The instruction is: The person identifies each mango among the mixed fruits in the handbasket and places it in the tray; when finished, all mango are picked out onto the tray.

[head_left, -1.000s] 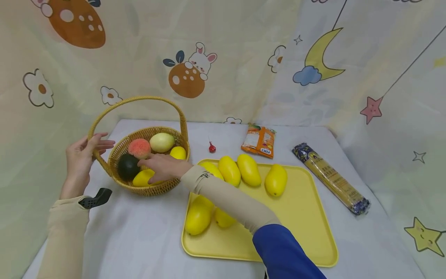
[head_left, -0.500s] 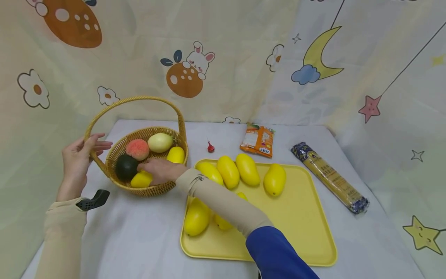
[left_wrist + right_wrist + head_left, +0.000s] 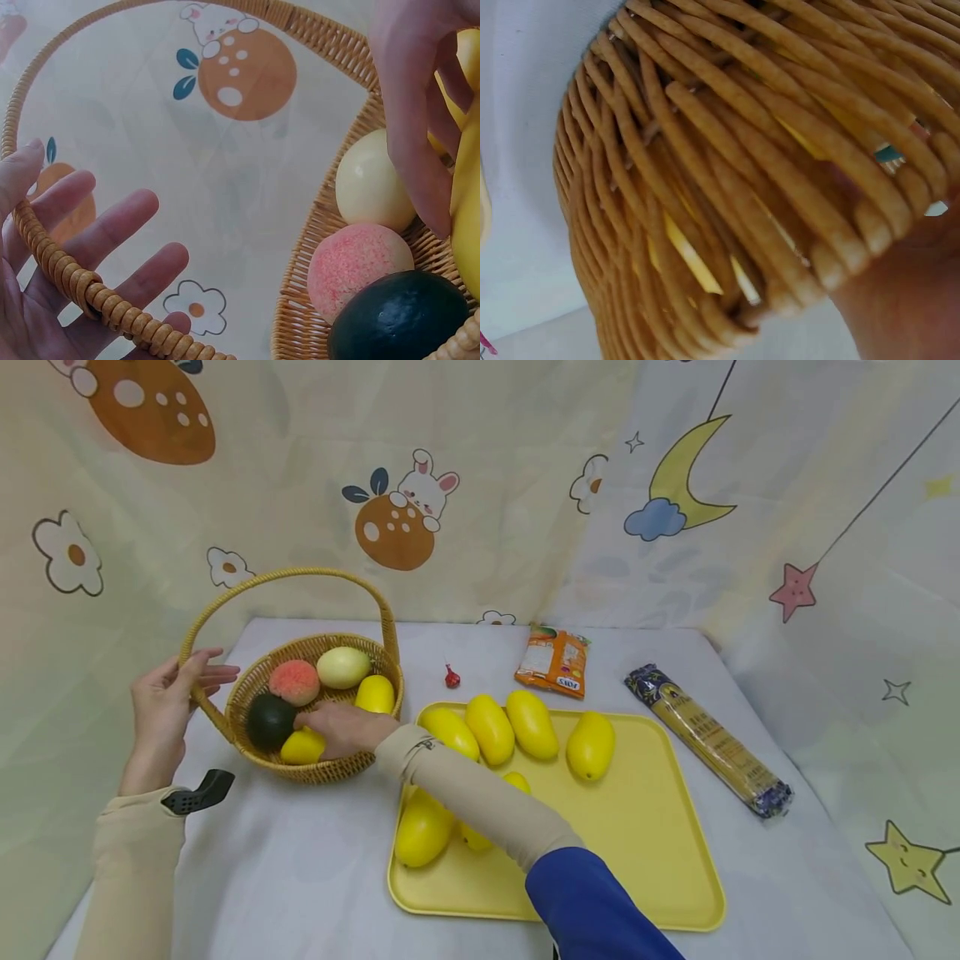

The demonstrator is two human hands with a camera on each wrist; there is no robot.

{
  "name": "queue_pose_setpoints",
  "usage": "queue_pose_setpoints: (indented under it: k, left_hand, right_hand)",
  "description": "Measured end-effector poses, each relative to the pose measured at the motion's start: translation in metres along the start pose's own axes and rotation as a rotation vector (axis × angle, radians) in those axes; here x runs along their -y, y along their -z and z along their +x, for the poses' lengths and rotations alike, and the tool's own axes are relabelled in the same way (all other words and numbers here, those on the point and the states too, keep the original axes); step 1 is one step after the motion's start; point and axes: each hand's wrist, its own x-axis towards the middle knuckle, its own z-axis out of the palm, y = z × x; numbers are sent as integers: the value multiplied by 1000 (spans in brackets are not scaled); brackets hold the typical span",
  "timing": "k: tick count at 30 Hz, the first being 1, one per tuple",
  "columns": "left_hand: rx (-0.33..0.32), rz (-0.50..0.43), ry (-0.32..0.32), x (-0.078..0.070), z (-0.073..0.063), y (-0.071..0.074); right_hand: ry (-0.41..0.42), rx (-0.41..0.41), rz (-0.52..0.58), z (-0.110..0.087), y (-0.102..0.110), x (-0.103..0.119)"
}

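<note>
My left hand (image 3: 167, 702) is at the left side of the wicker basket's arched handle (image 3: 288, 574). In the left wrist view the handle crosses its palm, and the fingers are extended. My right hand (image 3: 341, 727) reaches down inside the basket (image 3: 330, 772), gripping a yellow mango (image 3: 302, 747); in the left wrist view a finger lies along that mango (image 3: 469, 202). Beside it in the basket are a dark green oval fruit (image 3: 270, 722), a pink peach (image 3: 294, 682), a pale yellow-green melon (image 3: 343, 667) and another mango (image 3: 375, 695). Basket weave (image 3: 727, 165) fills most of the right wrist view.
A yellow tray (image 3: 622, 860) bearing several mangoes (image 3: 531, 724) lies right of the basket, under the right forearm. Behind it are a red wrapped lollipop (image 3: 452, 677) and an orange snack bag (image 3: 553, 662). A long noodle packet (image 3: 708, 739) lies at the right.
My right hand has settled slightly lower around the mango, and its thumb has gone out of sight. My left hand stays at the handle. The head view has shifted a little.
</note>
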Motion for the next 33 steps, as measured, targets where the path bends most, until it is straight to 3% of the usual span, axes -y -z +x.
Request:
queue_pose_setpoints:
  k: [7, 21, 33]
  left_hand:
    - [6, -6, -10, 2, 0, 0]
    - [12, 10, -25, 1, 0, 0]
    - [24, -20, -35, 0, -1, -1]
  right_hand:
    - [9, -45, 44, -4, 2, -4]
    - [13, -81, 87, -19, 26, -5]
    - [70, -171, 108, -60, 43, -11]
